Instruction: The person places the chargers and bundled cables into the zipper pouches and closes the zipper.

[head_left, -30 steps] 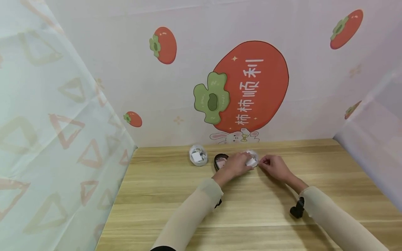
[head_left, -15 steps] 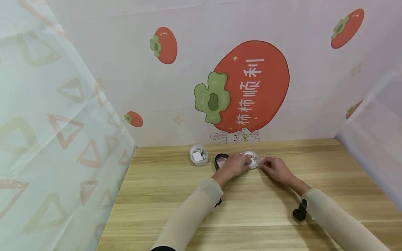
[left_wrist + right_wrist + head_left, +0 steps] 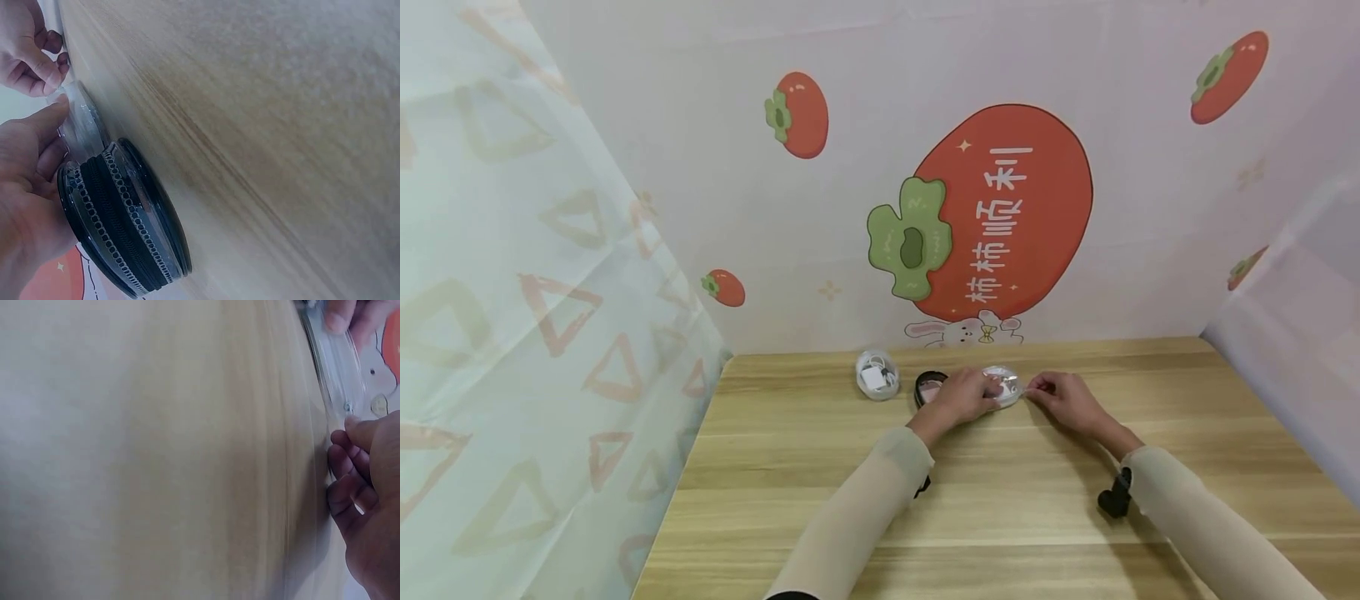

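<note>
A round clear zip pouch [image 3: 1009, 385] lies near the back of the table, with something pale inside; glare hides the details. My left hand [image 3: 961, 395] holds its left side, thumb and fingers around the edge. At the pouch's right end, my right hand [image 3: 1067, 402] pinches a small tab, seemingly the zipper pull [image 3: 347, 407], between thumb and index finger. Close to my left hand stands a black-trimmed clear round pouch [image 3: 119, 219], its black zipper facing the left wrist camera. In the head view, my left hand partly covers that black-trimmed pouch.
Farther left, a white-rimmed round pouch [image 3: 877, 375] holds a white charger block and cable. The wood-grain table [image 3: 820, 467] meets a printed back wall [image 3: 835, 208] just behind the pouches. A patterned cloth wall [image 3: 572, 300] borders the left side.
My right hand has shifted slightly right along the clear pouch's edge, still pinching. The white block seen in that pouch is now obscured by glare. My left hand stays nearly in place.
</note>
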Demonstrator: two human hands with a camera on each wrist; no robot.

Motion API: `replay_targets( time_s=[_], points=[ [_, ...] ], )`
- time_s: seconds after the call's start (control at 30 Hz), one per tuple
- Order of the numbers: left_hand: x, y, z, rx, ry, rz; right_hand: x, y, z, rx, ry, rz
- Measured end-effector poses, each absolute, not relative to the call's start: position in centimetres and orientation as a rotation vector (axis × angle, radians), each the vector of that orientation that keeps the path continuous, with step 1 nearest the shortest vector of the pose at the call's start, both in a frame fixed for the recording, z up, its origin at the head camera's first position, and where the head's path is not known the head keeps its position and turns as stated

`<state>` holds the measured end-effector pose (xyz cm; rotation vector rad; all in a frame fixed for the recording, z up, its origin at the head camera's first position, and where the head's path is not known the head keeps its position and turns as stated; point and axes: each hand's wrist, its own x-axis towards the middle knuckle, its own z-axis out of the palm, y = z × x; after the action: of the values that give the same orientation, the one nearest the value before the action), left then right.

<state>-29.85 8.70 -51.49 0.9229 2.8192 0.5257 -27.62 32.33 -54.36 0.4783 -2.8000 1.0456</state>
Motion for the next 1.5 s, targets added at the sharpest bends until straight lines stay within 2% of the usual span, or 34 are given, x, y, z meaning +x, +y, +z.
replay_targets(
  time_s=[0.33,0.63,1.2,1.5],
  points=[
    [-30.1,8.6,-51.8,0.887,2.799,0.595,-29.7,32.8,-54.9,0.452,-2.777,1.034],
    [-30.1,8.8,-51.4,0.889,2.805,0.573,-30.2,32.7,-54.8,0.399,-2.795,1.021],
    [-30.0,8.4,-50.6,0.977,2.96,0.342,-27.7,32.5,-54.5,0.423,-2.806,1.074],
    [-28.9,8.9,-50.0,0.852,2.969,0.348,-26.8,31.8,-54.9,0.504,-2.794,1.13]
  ],
)
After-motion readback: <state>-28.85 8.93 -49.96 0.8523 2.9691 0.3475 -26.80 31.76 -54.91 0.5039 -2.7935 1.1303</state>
